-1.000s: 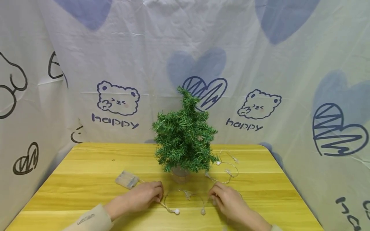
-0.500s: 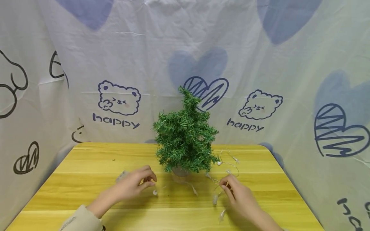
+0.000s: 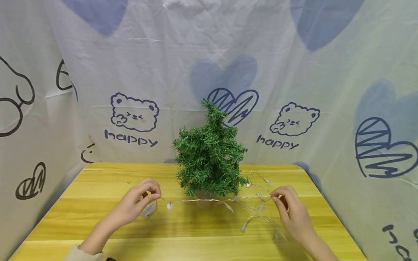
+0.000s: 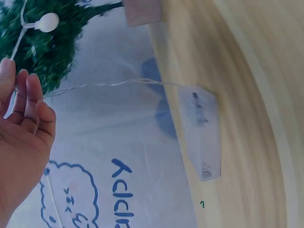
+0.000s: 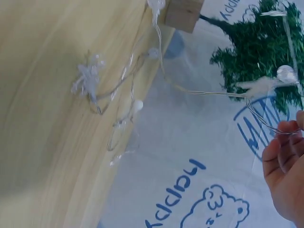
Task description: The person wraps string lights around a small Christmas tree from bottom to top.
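A thin, clear-wired string of fairy lights [image 3: 202, 199] stretches nearly straight across the front of a small artificial Christmas tree [image 3: 209, 159]. My left hand [image 3: 137, 199] pinches the wire at its left end, just beside a round white bulb [image 3: 169, 206]. From that hand the wire runs on to a clear battery box [image 4: 199, 128] on the table, partly hidden behind the hand in the head view. On the other side, my right hand [image 3: 294, 210] pinches the wire between thumb and fingers. Several loose bulbs dangle below it, with a snowflake-like one [image 5: 88, 78] in the right wrist view.
The tree's block-shaped base [image 5: 184, 13] stands on the yellow wood-grain table [image 3: 98, 185]. More of the wire and bulbs lies right of the tree. A white printed cloth [image 3: 130, 65] hangs behind the table and at both sides.
Both hands have risen and moved apart, left hand leftward and right hand rightward. The wire between them, slack on the table before, is now lifted and drawn nearly straight.
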Demonstrator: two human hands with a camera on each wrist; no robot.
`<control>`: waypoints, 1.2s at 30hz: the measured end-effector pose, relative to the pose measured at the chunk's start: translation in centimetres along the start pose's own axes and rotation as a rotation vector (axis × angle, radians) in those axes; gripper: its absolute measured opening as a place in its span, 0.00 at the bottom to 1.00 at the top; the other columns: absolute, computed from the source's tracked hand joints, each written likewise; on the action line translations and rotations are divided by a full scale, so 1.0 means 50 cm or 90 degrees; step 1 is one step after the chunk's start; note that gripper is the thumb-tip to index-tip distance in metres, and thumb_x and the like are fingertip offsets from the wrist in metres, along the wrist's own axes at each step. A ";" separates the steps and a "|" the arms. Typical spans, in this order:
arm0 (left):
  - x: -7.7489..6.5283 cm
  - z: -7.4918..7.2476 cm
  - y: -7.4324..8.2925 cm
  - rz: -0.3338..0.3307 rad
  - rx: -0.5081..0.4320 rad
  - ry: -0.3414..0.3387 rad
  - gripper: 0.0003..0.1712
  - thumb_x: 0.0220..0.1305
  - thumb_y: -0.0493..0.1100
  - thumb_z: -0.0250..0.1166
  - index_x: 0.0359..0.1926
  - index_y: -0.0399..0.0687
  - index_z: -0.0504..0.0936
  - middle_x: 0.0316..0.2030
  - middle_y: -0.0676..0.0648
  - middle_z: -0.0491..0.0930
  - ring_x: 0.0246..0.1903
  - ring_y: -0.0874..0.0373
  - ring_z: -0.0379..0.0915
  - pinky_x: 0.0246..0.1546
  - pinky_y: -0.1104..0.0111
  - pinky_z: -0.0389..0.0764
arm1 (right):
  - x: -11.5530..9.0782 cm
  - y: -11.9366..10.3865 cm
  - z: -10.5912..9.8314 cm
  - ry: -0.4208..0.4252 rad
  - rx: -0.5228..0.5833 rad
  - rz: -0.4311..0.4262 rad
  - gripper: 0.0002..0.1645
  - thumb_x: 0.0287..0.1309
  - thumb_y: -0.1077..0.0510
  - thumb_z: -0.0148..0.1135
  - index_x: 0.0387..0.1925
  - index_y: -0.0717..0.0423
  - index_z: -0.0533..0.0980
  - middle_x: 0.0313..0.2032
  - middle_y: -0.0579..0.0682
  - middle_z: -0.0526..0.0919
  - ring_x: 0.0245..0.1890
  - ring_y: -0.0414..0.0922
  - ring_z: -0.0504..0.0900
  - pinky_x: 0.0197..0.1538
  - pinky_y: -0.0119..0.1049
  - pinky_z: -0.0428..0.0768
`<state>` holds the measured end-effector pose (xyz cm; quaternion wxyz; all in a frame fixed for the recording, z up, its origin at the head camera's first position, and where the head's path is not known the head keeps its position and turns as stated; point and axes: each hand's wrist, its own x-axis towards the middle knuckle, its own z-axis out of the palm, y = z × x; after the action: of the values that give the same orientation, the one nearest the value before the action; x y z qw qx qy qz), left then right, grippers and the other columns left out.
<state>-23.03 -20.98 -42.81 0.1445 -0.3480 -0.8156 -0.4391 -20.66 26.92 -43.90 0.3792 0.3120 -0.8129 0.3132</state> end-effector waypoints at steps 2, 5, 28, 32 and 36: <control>-0.003 -0.007 0.002 -0.014 -0.025 0.016 0.10 0.74 0.31 0.60 0.41 0.53 0.79 0.41 0.52 0.79 0.34 0.62 0.70 0.31 0.69 0.73 | 0.003 0.007 -0.005 0.027 0.007 -0.020 0.13 0.80 0.55 0.53 0.44 0.62 0.77 0.39 0.48 0.77 0.27 0.32 0.66 0.29 0.20 0.67; -0.006 -0.015 0.004 -0.032 -0.069 0.031 0.09 0.76 0.29 0.58 0.43 0.47 0.78 0.40 0.50 0.78 0.34 0.60 0.72 0.34 0.69 0.75 | 0.007 0.013 -0.009 0.056 0.011 -0.046 0.23 0.81 0.48 0.51 0.43 0.65 0.78 0.38 0.51 0.78 0.28 0.33 0.67 0.30 0.21 0.68; 0.058 -0.011 -0.004 -0.162 -0.021 0.219 0.08 0.79 0.39 0.60 0.46 0.37 0.80 0.35 0.48 0.80 0.35 0.61 0.77 0.36 0.74 0.78 | 0.041 0.003 0.000 0.102 -0.005 -0.074 0.23 0.79 0.48 0.55 0.38 0.66 0.79 0.31 0.49 0.75 0.25 0.32 0.64 0.25 0.19 0.64; 0.072 -0.004 -0.015 -0.184 -0.021 0.226 0.08 0.79 0.40 0.60 0.46 0.39 0.80 0.36 0.48 0.80 0.35 0.60 0.77 0.36 0.73 0.79 | 0.031 0.018 0.004 0.074 -0.001 -0.046 0.16 0.76 0.51 0.60 0.40 0.60 0.82 0.30 0.45 0.75 0.24 0.32 0.64 0.26 0.18 0.64; 0.080 0.002 -0.021 -0.195 -0.038 0.225 0.08 0.79 0.40 0.60 0.48 0.38 0.80 0.38 0.47 0.80 0.36 0.60 0.77 0.36 0.73 0.79 | 0.025 0.022 0.005 0.048 -0.004 -0.026 0.01 0.68 0.63 0.68 0.40 0.57 0.84 0.29 0.42 0.76 0.23 0.31 0.64 0.26 0.19 0.65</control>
<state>-26.62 -19.55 -41.34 0.2065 -0.1419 -0.8074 -0.5341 -22.23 27.04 -43.29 0.4171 0.3153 -0.7923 0.3144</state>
